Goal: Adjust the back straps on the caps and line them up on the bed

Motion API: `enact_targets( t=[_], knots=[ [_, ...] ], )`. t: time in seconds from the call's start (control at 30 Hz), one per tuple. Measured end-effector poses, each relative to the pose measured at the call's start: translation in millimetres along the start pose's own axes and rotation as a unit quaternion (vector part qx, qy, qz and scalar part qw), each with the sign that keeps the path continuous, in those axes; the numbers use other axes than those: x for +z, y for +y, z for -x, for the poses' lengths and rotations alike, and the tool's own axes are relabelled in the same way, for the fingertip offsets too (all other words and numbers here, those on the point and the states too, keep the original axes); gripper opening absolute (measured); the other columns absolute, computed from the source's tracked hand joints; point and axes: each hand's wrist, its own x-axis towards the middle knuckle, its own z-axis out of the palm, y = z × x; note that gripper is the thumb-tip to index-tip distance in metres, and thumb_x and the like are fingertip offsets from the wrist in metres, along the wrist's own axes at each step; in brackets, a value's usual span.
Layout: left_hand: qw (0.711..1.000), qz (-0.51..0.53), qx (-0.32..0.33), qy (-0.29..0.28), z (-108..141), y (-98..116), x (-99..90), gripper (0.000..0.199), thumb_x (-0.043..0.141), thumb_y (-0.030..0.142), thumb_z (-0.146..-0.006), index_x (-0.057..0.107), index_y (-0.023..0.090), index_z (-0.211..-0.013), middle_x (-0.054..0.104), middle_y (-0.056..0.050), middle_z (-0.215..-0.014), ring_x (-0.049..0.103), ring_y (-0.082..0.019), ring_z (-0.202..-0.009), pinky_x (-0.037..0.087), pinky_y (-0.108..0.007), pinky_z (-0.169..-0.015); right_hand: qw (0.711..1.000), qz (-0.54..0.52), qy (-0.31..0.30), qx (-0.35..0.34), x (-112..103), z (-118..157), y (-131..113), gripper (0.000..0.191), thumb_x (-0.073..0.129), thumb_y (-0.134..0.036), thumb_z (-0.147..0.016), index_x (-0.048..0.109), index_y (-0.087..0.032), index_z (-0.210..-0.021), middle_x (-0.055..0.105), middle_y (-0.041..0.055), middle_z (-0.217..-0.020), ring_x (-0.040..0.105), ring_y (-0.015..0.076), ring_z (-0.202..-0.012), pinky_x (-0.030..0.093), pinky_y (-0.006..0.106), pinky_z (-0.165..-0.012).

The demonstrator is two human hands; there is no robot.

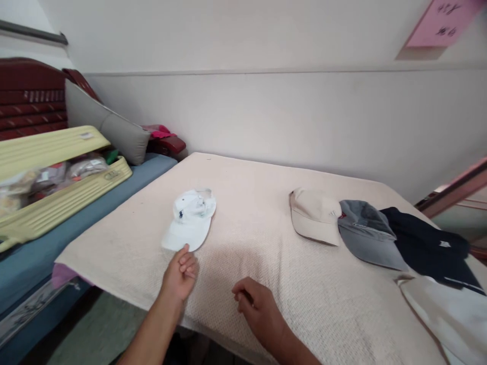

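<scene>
A white baseball cap (192, 213) with a small dark emblem lies on the pale bedspread, its brim towards me. My left hand (180, 274) is closed at the front edge of that brim, a fingertip overlapping it and the other fingers curled in. To its right, my right hand (256, 304) hovers low over the bedspread. Its fingers are loosely bent, with a gap at the thumb and nothing visible in them. Farther right sit a beige cap (314, 213), a grey cap (369, 233), a navy cap (426, 243) and a partly cut-off white cap (449, 309).
The pale textured bedspread (243, 203) reaches back to a white wall (266, 116). On the left, a yellow-green case (76, 192) holding bagged items rests on blue bedding (152, 172), near a grey cushion (129, 137). A pink note (441, 23) hangs on the wall.
</scene>
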Motion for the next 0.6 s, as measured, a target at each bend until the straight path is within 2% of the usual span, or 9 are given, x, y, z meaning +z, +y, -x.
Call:
enact_targets(
  t=[0.07, 0.17, 0.27, 0.37, 0.43, 0.5, 0.53, 0.6],
  knots=[
    [0.999, -0.009, -0.019, -0.03, 11, -26, 5.2, 0.031, 0.052, 0.007, -0.086, 0.039, 0.019, -0.06, 0.032, 0.011, -0.043, 0.031, -0.003, -0.029, 0.028, -0.014, -0.031, 0.99, -0.108, 0.022, 0.09, -4, -8, 4, 0.009, 0.057, -0.028, -0.081, 0.06, -0.02, -0.077, 0.058, 0.0012, -0.066, 0.055, 0.0155, -0.061, 0.041, 0.027, -0.056],
    [0.995, -0.042, -0.05, -0.081, 28, -66, 5.9, 0.031, 0.061, 0.011, -0.081, 0.04, 0.018, -0.06, 0.031, 0.012, -0.042, 0.026, -0.002, -0.029, 0.025, -0.014, -0.031, 0.939, -0.287, 0.074, 0.172, -21, -18, 4, 0.03, 0.061, -0.046, -0.08, 0.063, -0.018, -0.088, 0.066, 0.0064, -0.08, 0.062, 0.0194, -0.074, 0.046, 0.03, -0.065],
    [0.98, -0.124, -0.074, -0.134, 42, -103, 0.5, 0.029, 0.07, 0.02, -0.076, 0.045, 0.018, -0.06, 0.03, 0.012, -0.04, 0.022, -0.002, -0.03, 0.022, -0.015, -0.033, 0.878, -0.441, 0.106, 0.155, -50, -26, -3, 0.042, 0.06, -0.052, -0.08, 0.063, -0.017, -0.103, 0.069, 0.0099, -0.097, 0.064, 0.0229, -0.091, 0.047, 0.035, -0.08],
    [0.939, -0.251, -0.106, -0.209, 52, -129, -4.8, 0.02, 0.071, 0.03, -0.076, 0.057, 0.018, -0.066, 0.03, 0.012, -0.036, 0.02, -0.003, -0.03, 0.024, -0.018, -0.034, 0.826, -0.538, 0.119, 0.119, -84, -26, -8, 0.038, 0.065, -0.044, -0.077, 0.064, -0.019, -0.105, 0.071, 0.0078, -0.101, 0.065, 0.0248, -0.096, 0.047, 0.038, -0.087],
    [0.902, -0.313, -0.132, -0.266, 56, -136, -4.7, 0.02, 0.073, 0.032, -0.072, 0.063, 0.016, -0.065, 0.042, 0.007, -0.038, 0.031, -0.005, -0.032, 0.031, -0.019, -0.037, 0.807, -0.565, 0.123, 0.118, -105, -22, -9, 0.032, 0.069, -0.035, -0.072, 0.066, -0.018, -0.099, 0.073, 0.0069, -0.096, 0.066, 0.0263, -0.095, 0.048, 0.04, -0.088],
    [0.879, -0.321, -0.157, -0.315, 55, -133, 0.0, 0.012, 0.077, 0.022, -0.066, 0.068, 0.014, -0.069, 0.062, -0.002, -0.055, 0.052, -0.01, -0.048, 0.044, -0.022, -0.052, 0.808, -0.565, 0.121, 0.117, -121, -13, -9, 0.028, 0.071, -0.03, -0.067, 0.068, -0.017, -0.092, 0.074, 0.007, -0.089, 0.067, 0.0278, -0.092, 0.048, 0.041, -0.087],
    [0.876, -0.311, -0.166, -0.328, 53, -128, 3.8, 0.014, 0.076, 0.015, -0.062, 0.07, 0.013, -0.075, 0.068, -0.006, -0.068, 0.06, -0.014, -0.061, 0.047, -0.023, -0.062, 0.81, -0.561, 0.121, 0.116, -127, -7, -10, 0.027, 0.071, -0.029, -0.066, 0.068, -0.017, -0.09, 0.074, 0.0071, -0.086, 0.067, 0.0282, -0.09, 0.049, 0.042, -0.086],
    [0.889, -0.268, -0.18, -0.324, 46, -116, 12.7, 0.031, 0.071, 0.005, -0.061, 0.072, 0.013, -0.091, 0.073, -0.009, -0.087, 0.065, -0.019, -0.079, 0.048, -0.027, -0.075, 0.818, -0.553, 0.112, 0.114, -132, 5, -12, 0.027, 0.072, -0.03, -0.064, 0.068, -0.017, -0.088, 0.074, 0.0074, -0.081, 0.068, 0.0281, -0.084, 0.051, 0.042, -0.082]
  ],
)
